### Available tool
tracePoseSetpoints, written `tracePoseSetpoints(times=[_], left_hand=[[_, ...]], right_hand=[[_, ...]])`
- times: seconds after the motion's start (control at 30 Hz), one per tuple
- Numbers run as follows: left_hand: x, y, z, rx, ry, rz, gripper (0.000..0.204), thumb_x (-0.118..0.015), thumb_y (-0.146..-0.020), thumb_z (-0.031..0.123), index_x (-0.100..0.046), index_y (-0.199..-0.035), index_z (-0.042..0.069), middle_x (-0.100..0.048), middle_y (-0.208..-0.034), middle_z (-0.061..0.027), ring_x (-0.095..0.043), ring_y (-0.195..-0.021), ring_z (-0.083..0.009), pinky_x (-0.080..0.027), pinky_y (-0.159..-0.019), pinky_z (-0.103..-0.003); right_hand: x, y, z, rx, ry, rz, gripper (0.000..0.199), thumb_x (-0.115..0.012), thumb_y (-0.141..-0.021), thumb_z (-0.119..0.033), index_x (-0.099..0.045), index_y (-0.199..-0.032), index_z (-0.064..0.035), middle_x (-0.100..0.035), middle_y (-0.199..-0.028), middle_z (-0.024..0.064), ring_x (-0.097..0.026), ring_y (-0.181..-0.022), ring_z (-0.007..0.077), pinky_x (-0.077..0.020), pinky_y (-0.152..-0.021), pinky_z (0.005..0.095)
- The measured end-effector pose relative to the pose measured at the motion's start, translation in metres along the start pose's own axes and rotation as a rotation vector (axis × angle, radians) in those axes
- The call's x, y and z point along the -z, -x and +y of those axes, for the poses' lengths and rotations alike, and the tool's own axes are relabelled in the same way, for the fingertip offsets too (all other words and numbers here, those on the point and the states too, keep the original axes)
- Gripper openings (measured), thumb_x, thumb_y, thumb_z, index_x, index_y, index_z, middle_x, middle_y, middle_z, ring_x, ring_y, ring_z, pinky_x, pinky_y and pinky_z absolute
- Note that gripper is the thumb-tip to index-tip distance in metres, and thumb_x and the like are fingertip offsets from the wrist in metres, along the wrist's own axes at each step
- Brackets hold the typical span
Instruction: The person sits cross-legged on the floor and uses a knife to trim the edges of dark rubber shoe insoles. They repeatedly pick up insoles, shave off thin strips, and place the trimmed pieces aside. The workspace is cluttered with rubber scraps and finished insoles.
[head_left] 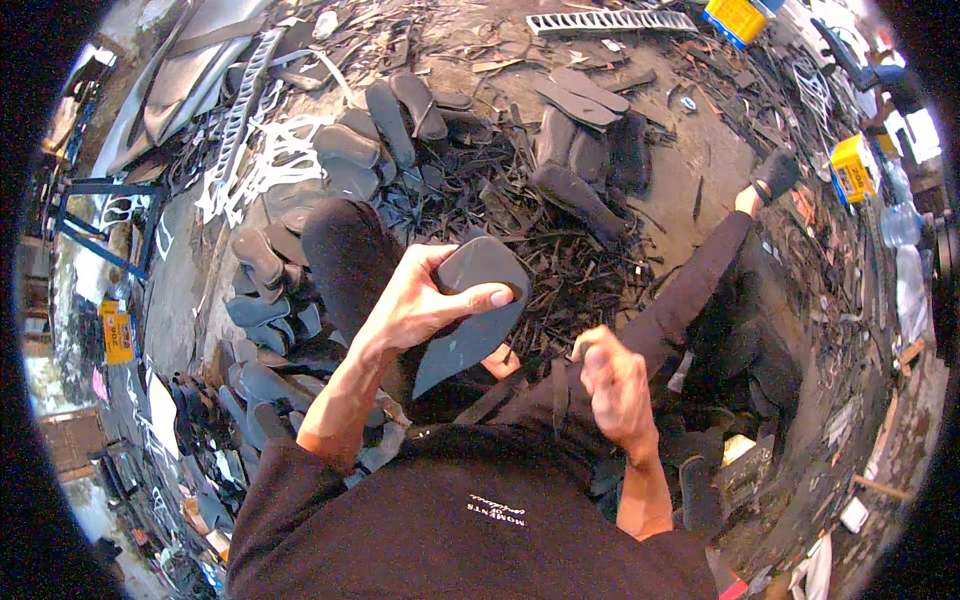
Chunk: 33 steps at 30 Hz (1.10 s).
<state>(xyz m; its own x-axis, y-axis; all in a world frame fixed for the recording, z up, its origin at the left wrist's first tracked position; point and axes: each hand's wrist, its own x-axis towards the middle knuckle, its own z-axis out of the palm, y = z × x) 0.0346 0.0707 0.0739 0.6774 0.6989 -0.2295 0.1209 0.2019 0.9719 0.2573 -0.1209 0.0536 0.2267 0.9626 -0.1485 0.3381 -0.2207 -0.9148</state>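
Note:
In front of my chest, my left hand [425, 300] is closed around a dark grey shoe sole [465, 345], its thumb pressed along the sole's upper part. The sole is tilted, its rounded end pointing away from me. To the right, my right hand [612, 385] is curled into a fist above my thigh, apart from the sole. Whatever it grips, if anything, is hidden. A thin dark strip [559, 400] hangs just left of that fist. Beyond both hands, a heap of dark trimmed strips [570, 285] covers the ground between my legs.
Stacked dark soles [350, 150] lie at the far left, with others [590, 150] at the far right. Grey soles [265, 390] crowd my left side. White cut-out netting [270, 165] and a blue metal frame [105, 225] stand farther left. A yellow box [853, 170] is at right.

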Motion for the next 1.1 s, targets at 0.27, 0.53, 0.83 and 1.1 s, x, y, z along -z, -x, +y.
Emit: tracePoseSetpoints(times=[0.27, 0.53, 0.83, 1.1], left_hand=[[-0.017, 0.002, -0.018, 0.062, -0.116, -0.362, 0.038, -0.095, -0.084, 0.032, -0.079, -0.099, 0.001, -0.079, -0.09, 0.0008, -0.07, -0.082, -0.0089, -0.057, -0.074, -0.031], [0.025, -0.002, 0.0, -0.186, 0.339, 0.769, 0.02, -0.081, -0.098, 0.024, -0.073, -0.106, 0.008, -0.075, -0.097, -0.0047, -0.07, -0.08, -0.0144, -0.057, -0.072, -0.031], [-0.05, 0.002, -0.046, 0.033, 0.764, 0.898, 0.045, -0.084, -0.095, 0.038, -0.066, -0.127, 0.014, -0.072, -0.112, -0.001, -0.069, -0.097, -0.0137, -0.056, -0.078, -0.033], [-0.057, 0.002, -0.045, 0.105, 0.806, 0.961, 0.051, -0.086, -0.091, 0.047, -0.066, -0.125, 0.016, -0.072, -0.11, 0.0028, -0.068, -0.1, -0.0138, -0.053, -0.085, -0.038]], right_hand=[[-0.027, -0.009, 0.0, -0.069, -0.084, -0.021, 0.045, -0.046, -0.116, -0.044, -0.06, -0.102, -0.0035, -0.055, -0.076, 0.0184, -0.057, -0.067, 0.0245, -0.0494, -0.067, 0.0423], [-0.007, -0.031, 0.014, -0.284, -0.528, 0.027, 0.061, -0.033, -0.115, -0.062, -0.057, -0.102, -0.0075, -0.045, -0.062, -0.0047, -0.04, -0.05, 0.0046, -0.0335, -0.047, 0.0233], [-0.081, -0.022, -0.007, 0.108, 0.013, 0.194, 0.041, -0.045, -0.116, -0.04, -0.059, -0.101, -0.0041, -0.05, -0.065, 0.012, -0.051, -0.054, 0.0224, -0.0413, -0.054, 0.0403], [-0.083, 0.032, 0.023, -0.094, 0.151, 0.066, 0.036, -0.05, -0.113, -0.041, -0.063, -0.109, -0.0079, -0.068, -0.077, 0.0248, -0.069, -0.073, 0.0508, -0.0513, -0.062, 0.0538]])
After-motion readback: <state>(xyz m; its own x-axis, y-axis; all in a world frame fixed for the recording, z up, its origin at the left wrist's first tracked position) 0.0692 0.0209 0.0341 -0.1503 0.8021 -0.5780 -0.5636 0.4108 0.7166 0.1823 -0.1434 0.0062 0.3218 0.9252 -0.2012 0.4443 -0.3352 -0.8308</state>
